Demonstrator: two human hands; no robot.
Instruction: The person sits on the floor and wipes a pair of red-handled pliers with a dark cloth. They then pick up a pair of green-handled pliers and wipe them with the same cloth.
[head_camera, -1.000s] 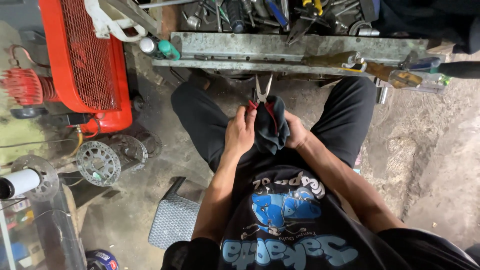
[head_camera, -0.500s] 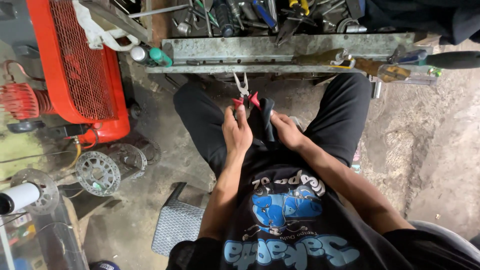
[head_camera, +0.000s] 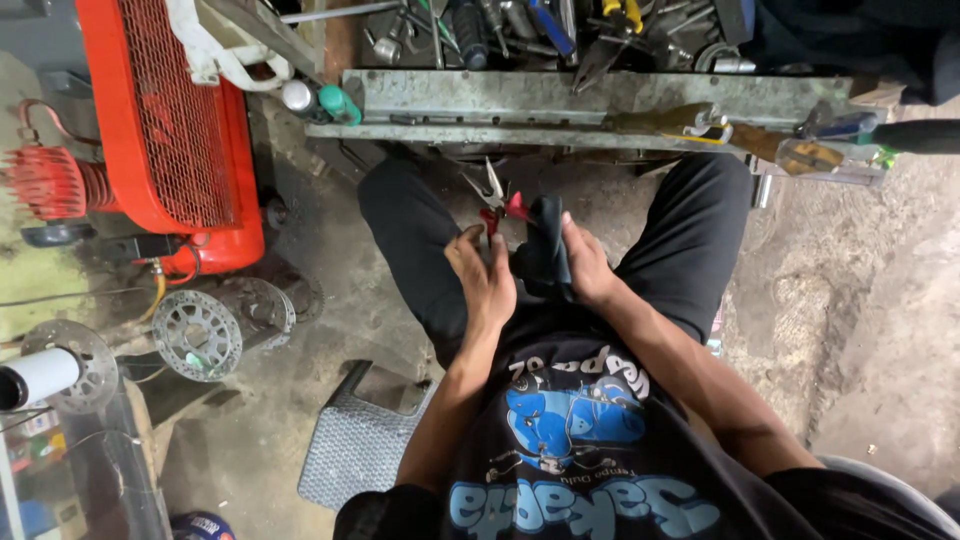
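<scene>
Since the earlier frames, dark cloth (head_camera: 548, 258) shifts rightward and now bunches under the right hand (head_camera: 585, 268), which is clamped around it, fingers folded over the top fold. Left hand (head_camera: 484, 272) slides down the tool; it is closed on the red handles of the pliers (head_camera: 494, 203), thumb side toward the cloth. Pliers tilt: the steel nose, upright a second ago, now leans away from the left hand toward the worktop edge (head_camera: 560, 135), jaws slightly parted. One red grip shows between the two hands, touching the cloth; the other is mostly hidden by the left fingers.

Judgement: wiping moves from the nose to the handle end; the cloth has been regripped rather than set down.

Beyond both hands, the metal worktop carries a crowded tray of tools (head_camera: 520, 30). Far to the left hand's outer side stands a red compressor (head_camera: 165, 120), with brake discs (head_camera: 197, 333) on the floor beside it.
</scene>
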